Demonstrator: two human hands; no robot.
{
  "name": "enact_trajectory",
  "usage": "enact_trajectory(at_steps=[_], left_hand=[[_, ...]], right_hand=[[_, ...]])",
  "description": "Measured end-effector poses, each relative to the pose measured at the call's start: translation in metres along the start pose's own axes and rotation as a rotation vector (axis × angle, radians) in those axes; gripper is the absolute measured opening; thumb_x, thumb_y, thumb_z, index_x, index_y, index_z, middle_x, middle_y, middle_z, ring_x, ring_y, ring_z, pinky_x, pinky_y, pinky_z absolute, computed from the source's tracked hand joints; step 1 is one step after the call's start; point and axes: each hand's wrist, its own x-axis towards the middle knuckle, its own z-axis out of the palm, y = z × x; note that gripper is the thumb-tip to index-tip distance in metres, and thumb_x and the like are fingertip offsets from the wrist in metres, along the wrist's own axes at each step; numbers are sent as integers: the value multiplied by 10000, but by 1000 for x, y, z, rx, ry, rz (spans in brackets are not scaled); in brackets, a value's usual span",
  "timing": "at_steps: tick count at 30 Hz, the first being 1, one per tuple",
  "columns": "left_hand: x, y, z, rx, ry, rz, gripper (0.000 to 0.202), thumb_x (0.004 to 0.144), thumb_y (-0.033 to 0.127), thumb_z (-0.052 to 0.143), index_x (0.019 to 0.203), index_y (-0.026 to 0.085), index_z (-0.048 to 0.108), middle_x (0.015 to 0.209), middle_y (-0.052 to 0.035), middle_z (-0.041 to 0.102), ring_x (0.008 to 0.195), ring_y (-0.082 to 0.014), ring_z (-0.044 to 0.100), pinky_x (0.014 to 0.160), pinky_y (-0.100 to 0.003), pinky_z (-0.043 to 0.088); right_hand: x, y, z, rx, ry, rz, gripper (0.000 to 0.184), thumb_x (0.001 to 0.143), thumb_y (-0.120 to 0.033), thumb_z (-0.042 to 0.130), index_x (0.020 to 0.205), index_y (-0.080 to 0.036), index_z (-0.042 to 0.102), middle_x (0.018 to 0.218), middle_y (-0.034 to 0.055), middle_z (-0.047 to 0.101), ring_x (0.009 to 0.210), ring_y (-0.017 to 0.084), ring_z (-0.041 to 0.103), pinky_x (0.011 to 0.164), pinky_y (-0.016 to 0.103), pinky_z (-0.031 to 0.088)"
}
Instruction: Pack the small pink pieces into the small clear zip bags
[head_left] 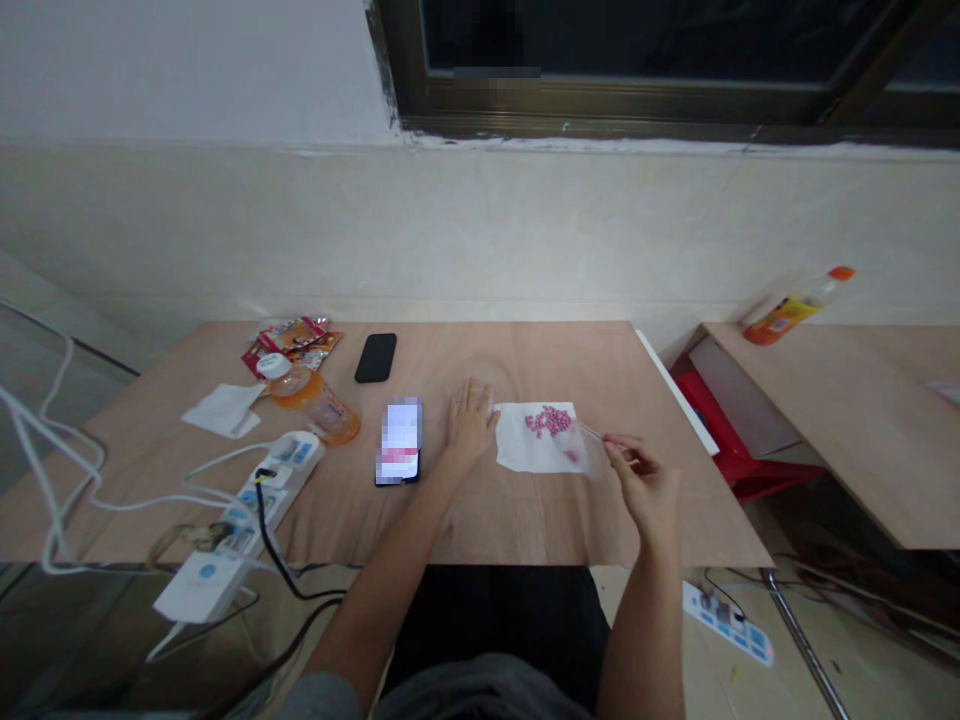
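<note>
Left hand spread, pink pellets on paper, right hand pinching something thin

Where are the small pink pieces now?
In the head view, right of centre, the pink pieces lie on a white sheet between the left hand and right hand.

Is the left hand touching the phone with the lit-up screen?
Apart. The head view looks down on both: a strip of bare table shows between the left hand and the lit phone.
</note>
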Motion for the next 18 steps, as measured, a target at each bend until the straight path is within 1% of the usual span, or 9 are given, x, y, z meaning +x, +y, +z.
enact_trajectory(at_steps=[2,3,5,6,8,10,12,15,18], left_hand=[[-5,11,-16,-93,80,34,545,960,365,387,1472,190,324,1572,-140,247,1474,-285,146,1178,-528,144],[-10,18,-24,-174,123,45,509,956,363,402,1439,201,386,1558,-130,287,1462,-286,190,1174,-518,165],[-21,34,-42,-422,142,74,402,945,377,440,1285,200,560,1418,-118,500,1346,-256,411,1134,-435,291],[-28,41,-50,-582,94,94,354,942,383,448,1182,194,627,1271,-107,618,1209,-228,539,1060,-377,386],[-42,54,-63,-864,-59,113,328,932,406,461,1029,182,680,1022,-78,709,940,-194,644,862,-309,492],[-54,61,-72,-990,-168,133,301,902,403,509,907,167,695,876,-56,713,800,-176,634,733,-272,487],[-63,62,-78,-1032,-231,131,284,883,375,528,813,154,692,797,-47,700,735,-163,611,669,-252,458],[-70,59,-83,-1074,-302,97,267,866,357,545,800,145,694,786,-49,698,718,-160,600,645,-246,434],[-74,54,-85,-1176,-344,21,252,839,358,575,804,138,694,780,-49,695,710,-155,598,653,-247,433]], right_hand=[[-3,-7,-2,-52,-82,-18,288,791,-447,658,878,-184,739,781,53,688,588,139,532,501,251,397],[-4,-12,-2,-72,-124,-22,292,800,-449,649,897,-190,742,736,41,673,561,135,512,488,250,385],[-7,-22,1,-96,-206,-30,296,812,-450,637,936,-203,743,668,22,642,518,130,473,472,254,369],[-8,-26,4,-100,-239,-37,294,820,-446,629,955,-210,741,670,22,643,514,132,467,474,259,370],[-10,-32,11,-103,-295,-59,282,833,-431,616,981,-223,735,759,43,682,553,145,497,503,271,393],[-12,-35,19,-98,-332,-83,270,841,-417,605,989,-229,729,862,65,707,611,161,533,534,280,416],[-14,-35,26,-89,-350,-95,260,848,-406,593,986,-229,724,899,72,709,641,167,550,545,281,425],[-18,-33,37,-64,-350,-104,235,851,-383,586,979,-231,710,915,66,700,658,162,560,548,274,429],[-24,-34,47,-21,-284,-104,221,826,-371,613,988,-231,671,983,64,676,691,156,565,530,259,426]])
